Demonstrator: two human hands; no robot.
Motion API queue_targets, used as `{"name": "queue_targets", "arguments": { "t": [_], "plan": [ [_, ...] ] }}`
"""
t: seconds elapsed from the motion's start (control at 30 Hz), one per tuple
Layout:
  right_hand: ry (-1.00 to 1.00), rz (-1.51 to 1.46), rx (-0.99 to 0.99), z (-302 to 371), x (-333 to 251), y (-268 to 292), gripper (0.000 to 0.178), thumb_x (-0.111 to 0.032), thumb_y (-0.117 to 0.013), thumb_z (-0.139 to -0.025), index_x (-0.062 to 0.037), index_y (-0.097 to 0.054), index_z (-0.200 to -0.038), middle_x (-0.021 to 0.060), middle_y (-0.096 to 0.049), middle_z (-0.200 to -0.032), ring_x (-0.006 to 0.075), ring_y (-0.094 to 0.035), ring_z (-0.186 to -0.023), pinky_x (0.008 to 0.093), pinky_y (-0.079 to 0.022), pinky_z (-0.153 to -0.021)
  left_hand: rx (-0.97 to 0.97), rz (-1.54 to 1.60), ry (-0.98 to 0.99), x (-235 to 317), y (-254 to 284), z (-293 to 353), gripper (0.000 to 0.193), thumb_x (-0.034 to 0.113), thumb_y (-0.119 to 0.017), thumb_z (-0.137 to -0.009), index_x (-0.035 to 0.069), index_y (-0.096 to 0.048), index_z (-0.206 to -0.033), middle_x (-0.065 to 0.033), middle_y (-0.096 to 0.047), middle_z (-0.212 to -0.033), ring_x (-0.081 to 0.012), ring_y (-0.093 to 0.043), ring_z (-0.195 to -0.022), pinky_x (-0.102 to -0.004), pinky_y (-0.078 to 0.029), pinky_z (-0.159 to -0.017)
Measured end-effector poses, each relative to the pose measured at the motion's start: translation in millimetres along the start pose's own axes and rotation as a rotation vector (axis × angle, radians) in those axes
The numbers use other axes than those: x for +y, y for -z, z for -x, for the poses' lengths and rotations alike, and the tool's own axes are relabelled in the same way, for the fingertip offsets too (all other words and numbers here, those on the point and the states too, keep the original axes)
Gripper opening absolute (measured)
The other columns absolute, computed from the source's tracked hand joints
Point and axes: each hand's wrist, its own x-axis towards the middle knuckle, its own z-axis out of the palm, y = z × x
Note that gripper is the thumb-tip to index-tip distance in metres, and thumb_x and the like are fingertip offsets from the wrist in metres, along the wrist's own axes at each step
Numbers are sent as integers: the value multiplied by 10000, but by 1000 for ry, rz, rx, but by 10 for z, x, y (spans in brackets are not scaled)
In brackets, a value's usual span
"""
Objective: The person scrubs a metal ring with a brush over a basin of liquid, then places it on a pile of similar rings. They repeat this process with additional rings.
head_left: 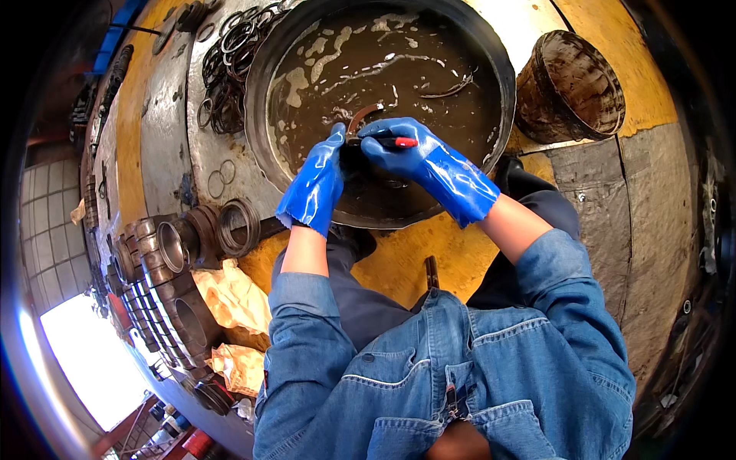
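Both of my hands wear glossy blue rubber gloves and are held over the near part of a wide dark basin [253,84] of murky brown liquid. My left hand [318,180] is closed, thumb up, on a reddish-brown curved ring [357,116], whose arc rises between the hands; its lower part is hidden. My right hand [418,153] grips a small hand tool with a red and black handle [405,142], its working end against or close to the ring, where I cannot make out its tip. Whitish foam [314,57] floats in the liquid.
A heap of thin dark rings [238,38] lies left of the basin, with two loose rings [222,178] nearer. Thick metal rings [239,227] and stacked cylinders [172,245] stand at left by crumpled brown paper [234,295]. A grimy bucket [571,88] stands at right.
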Motion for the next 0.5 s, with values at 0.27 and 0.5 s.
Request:
{"name": "queue_targets", "arguments": {
  "t": [0.27,0.5],
  "plan": [
    [543,145,-165,178,333,35,190,-183,-728,-909,-117,-783,-1078,147,-779,-1012,389,-737,-897,457,-599,-812,-71,-355,-225,212,-344,408,335,304,-684,-1044,-20,-729,-1116,-56,-701,-890,-156,-622,-829,-309,-500,-800],
    [567,368,-341,351,453,228,266,-145,-777,-825,-151,-792,-1091,117,-791,-1067,380,-747,-918,467,-603,-795,-34,-317,-213,195,-303,282,321,310,-665,-1068,-7,-702,-1108,-51,-709,-883,-138,-665,-794,-302,-553,-762]
  ]
}}
